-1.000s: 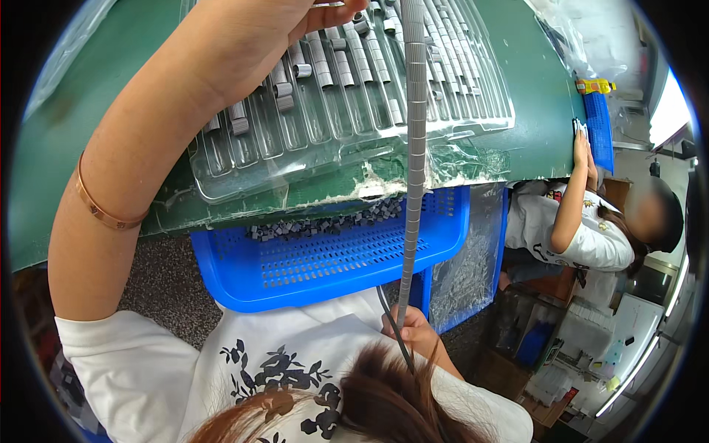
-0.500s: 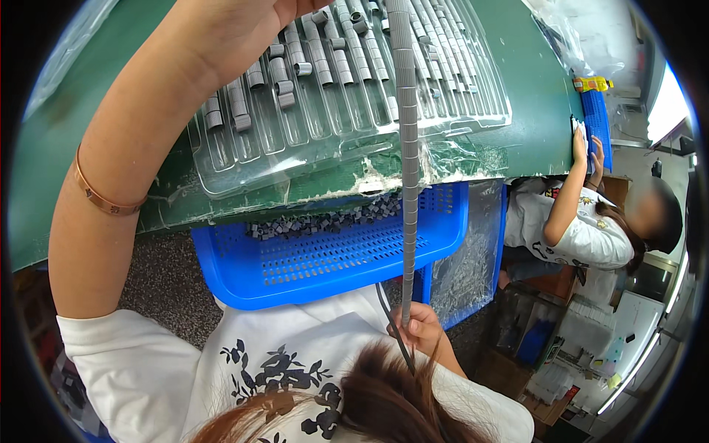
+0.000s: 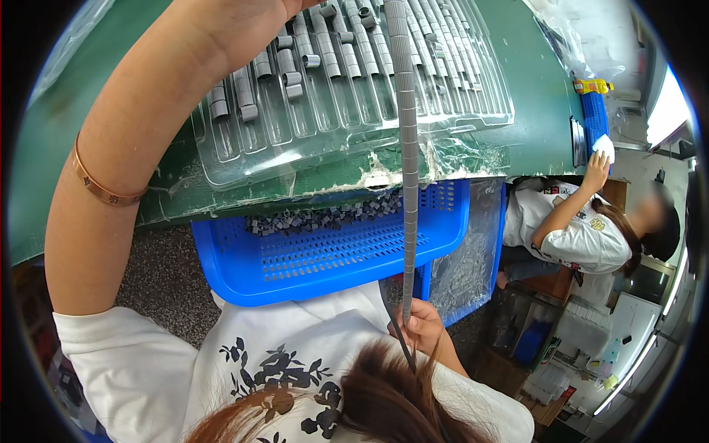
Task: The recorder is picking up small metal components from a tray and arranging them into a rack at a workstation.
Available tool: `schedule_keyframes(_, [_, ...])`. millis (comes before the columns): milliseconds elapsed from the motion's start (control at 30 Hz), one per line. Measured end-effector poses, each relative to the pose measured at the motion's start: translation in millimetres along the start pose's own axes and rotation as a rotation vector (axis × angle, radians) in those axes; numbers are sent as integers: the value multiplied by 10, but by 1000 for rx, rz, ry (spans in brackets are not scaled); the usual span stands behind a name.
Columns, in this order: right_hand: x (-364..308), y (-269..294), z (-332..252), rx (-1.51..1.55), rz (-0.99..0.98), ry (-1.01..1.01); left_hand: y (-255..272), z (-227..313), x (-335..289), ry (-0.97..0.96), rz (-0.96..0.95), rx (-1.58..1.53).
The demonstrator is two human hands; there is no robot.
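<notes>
The column of grey ribbed rings point(image 3: 408, 155) stretches from the right hand point(image 3: 424, 326), its grip closed around the lower end, past the blue basket point(image 3: 295, 292) and clear tray point(image 3: 295, 159) to the upper edge. The left hand's point(image 3: 258, 21) grip is cut off; I cannot tell its state. Slack fingers below could spill rings; sideways sway could knock the tray's rows.

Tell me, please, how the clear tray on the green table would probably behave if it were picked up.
The clear tray would probably flex somewhat, as it looks like thin, see-through plastic. If it tilted, its grey ribbed pieces might slide along the open channels, and those sitting askew on top could well roll off.
</notes>
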State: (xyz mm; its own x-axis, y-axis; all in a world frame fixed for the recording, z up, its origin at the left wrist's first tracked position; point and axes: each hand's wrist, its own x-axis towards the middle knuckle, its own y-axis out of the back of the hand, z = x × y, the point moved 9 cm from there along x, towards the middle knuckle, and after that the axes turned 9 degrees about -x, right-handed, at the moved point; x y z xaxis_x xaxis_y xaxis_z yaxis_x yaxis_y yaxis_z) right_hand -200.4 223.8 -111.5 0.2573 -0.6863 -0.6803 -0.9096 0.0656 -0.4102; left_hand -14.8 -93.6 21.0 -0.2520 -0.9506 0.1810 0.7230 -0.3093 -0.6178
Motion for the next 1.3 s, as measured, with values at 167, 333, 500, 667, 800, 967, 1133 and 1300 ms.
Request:
schedule_keyframes(167, [-4, 10, 12, -79, 14, 0, 157, -100, 56, 86, 65, -23])
schedule_keyframes(333, [-3, -1, 21, -77, -3, -6, -2, 11, -29, 33, 29, -34])
schedule_keyframes(500, [24, 39, 101, 51, 3, -38, 85, -147, 75, 135, -28, -55])
schedule_keyframes(667, [73, 146, 254, -72, 18, -87, -103, -183, 8, 229, -155, -66])
schedule_keyframes(800, [113, 218, 362, -83, -24, -55, -202, -218, -80, 304, -317, -146])
schedule_keyframes(967, [163, 215, 373, -47, -53, -33, -239, -210, -110, 325, -325, -83])
schedule_keyframes(1133, [186, 282, 407, -67, -48, -41, -228, -295, -52, 298, -395, -5])
schedule_keyframes(1300, [204, 270, 389, -65, -40, -49, -215, -254, -86, 302, -325, 11])
